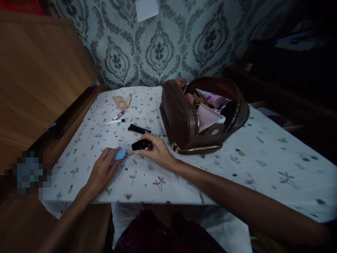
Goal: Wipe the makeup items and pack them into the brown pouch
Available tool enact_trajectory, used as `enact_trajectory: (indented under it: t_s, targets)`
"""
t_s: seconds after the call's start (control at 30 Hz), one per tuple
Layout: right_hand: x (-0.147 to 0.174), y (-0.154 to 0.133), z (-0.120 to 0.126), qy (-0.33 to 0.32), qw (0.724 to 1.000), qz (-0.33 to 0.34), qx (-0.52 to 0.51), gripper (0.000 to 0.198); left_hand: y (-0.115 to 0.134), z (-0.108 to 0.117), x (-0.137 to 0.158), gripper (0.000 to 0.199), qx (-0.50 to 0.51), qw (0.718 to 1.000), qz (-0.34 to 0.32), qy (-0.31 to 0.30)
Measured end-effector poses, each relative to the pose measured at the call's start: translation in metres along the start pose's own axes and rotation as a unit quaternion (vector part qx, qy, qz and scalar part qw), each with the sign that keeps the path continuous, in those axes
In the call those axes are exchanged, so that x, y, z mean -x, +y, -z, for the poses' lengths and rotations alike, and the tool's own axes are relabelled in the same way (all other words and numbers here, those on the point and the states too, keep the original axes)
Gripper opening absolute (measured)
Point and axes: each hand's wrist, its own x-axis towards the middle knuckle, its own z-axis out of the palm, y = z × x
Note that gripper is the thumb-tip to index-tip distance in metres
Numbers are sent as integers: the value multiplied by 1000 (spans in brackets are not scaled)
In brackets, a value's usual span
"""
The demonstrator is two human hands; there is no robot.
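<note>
My left hand [105,165] is closed around a small light-blue item [119,155], likely a cloth or wipe, though the fingers hide much of it. Pinched in my right hand [159,151] is a glossy black piece with a pale mark [140,144]. A short greyish part [129,151] shows between the black piece and the blue item; I cannot tell which one it belongs to. Just beyond my right hand lies a black tube [139,129]. Right of that hand stands an open brown cosmetic bag [179,116], holding a pink tube [210,97] and a pale pink item [207,117].
At the table's far left lie a beige tube [119,102], a slim yellowish tube [129,100], a small pink-red tube [118,115] and a white pen-like stick [114,122]. A patterned cloth [155,184] covers the table. Wooden furniture [39,70] borders the left side.
</note>
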Motion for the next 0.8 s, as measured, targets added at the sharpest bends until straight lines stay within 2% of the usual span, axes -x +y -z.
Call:
enact_trajectory:
  t_s: [0.13, 0.27, 0.4, 0.47, 0.53, 0.67, 0.73, 0.8]
  targets:
    - [1, -3, -1, 16, 1000, -10, -14, 38, 27, 11, -13, 25, 33, 998, -15, 47]
    - [2, -4, -2, 20, 1000, -5, -6, 29, 56, 15, -28, 30, 11, 993, -66, 98]
    - [3, -3, -4, 38, 998, 41, 33, 17, 76, 7, -41, 36, -89, 986, -125, 69]
    - [3, -2, -5, 37, 997, 53, 31, 14, 79, 4, -46, 34, -121, 984, -124, 41]
    - [3, -1, -6, 19, 999, 39, 14, 13, 75, 3, -48, 31, -106, 988, -109, 32]
    - [4, 0, -9, -48, 999, 3, -25, 26, 60, 9, -51, 25, -4, 995, -75, 69]
    - [4, 2, -11, -70, 997, -16, -20, 38, 53, 11, -51, 23, 56, 993, -39, 93]
    - [5, 3, -12, -81, 996, -30, 1, 42, 49, 10, -52, 25, 124, 987, 3, 106]
